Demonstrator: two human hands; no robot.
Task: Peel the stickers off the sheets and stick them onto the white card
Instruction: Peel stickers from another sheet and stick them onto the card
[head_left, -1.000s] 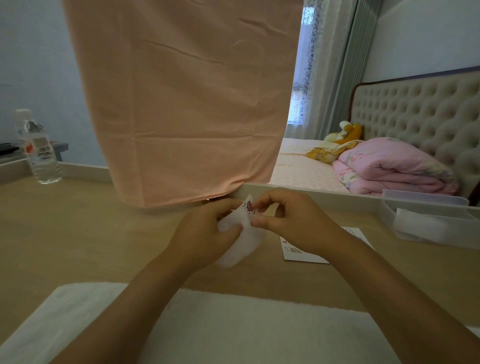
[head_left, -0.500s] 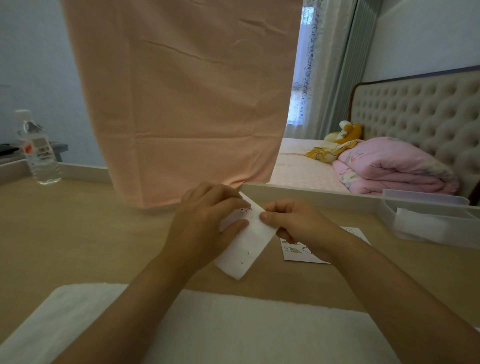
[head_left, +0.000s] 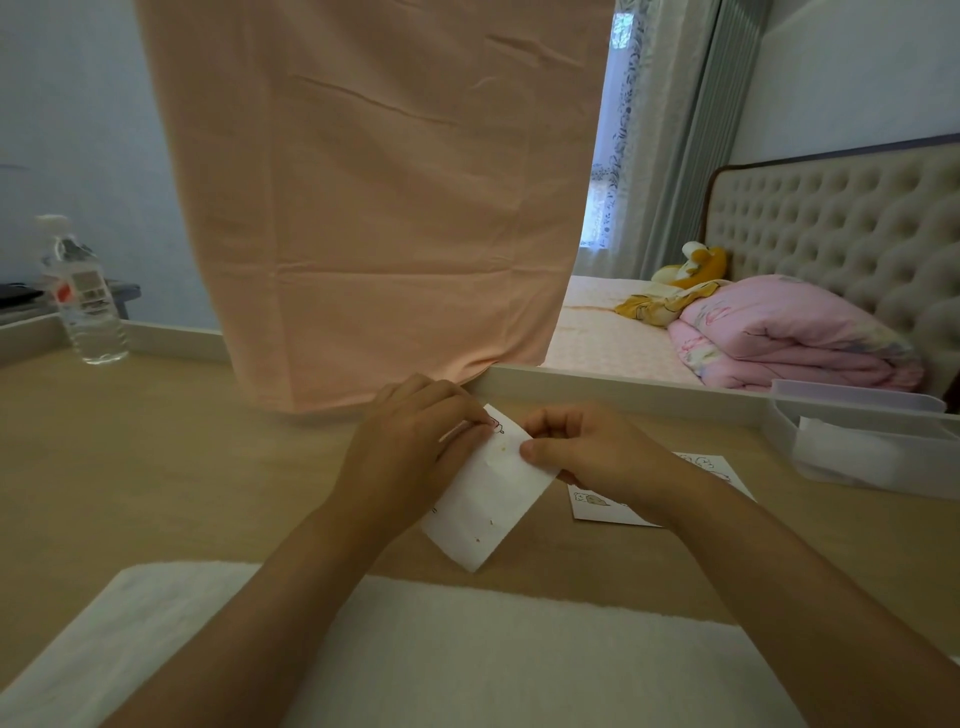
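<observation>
Above the wooden table, I hold a small white sticker sheet (head_left: 488, 499) between both hands. My left hand (head_left: 410, 447) grips its upper left part, fingers curled over the top edge near a small pink sticker (head_left: 497, 425). My right hand (head_left: 587, 452) pinches the sheet's right edge between thumb and fingers. A white card (head_left: 613, 506) with small cartoon stickers on it lies flat on the table under my right wrist, partly hidden by it.
A white cloth (head_left: 467, 649) covers the near table edge. A clear plastic box (head_left: 872, 441) holding white sheets stands at the right. A water bottle (head_left: 83, 296) stands far left. A peach curtain (head_left: 374, 208) hangs behind the table; a bed lies beyond.
The sheet was bunched between both hands at first; it now hangs unfolded and flatter. My right hand slid from the top middle to the sheet's right edge.
</observation>
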